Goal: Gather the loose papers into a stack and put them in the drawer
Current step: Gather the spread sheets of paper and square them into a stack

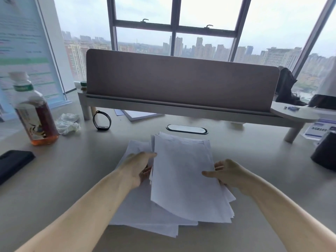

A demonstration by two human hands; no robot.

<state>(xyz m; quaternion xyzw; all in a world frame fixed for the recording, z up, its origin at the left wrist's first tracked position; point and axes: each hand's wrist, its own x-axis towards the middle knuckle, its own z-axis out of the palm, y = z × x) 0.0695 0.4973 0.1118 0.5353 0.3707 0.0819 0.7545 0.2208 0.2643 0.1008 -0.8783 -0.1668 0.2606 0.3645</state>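
Several white paper sheets (183, 171) form an uneven bundle in the middle of the desk, lifted slightly between both hands. My left hand (138, 166) presses against the bundle's left edge, fingers behind the sheets. My right hand (227, 173) grips the right edge with the thumb on top. More loose sheets (138, 213) lie flat and fanned out underneath, toward the near left. No drawer is in view.
A tea bottle (34, 113) stands at the left, with a dark phone (12, 164) in front of it. A crumpled tissue (67, 123) and a wristband (102, 120) lie behind. A brown partition (181, 82) on a shelf riser closes the back. A black object (325, 151) sits at the right.
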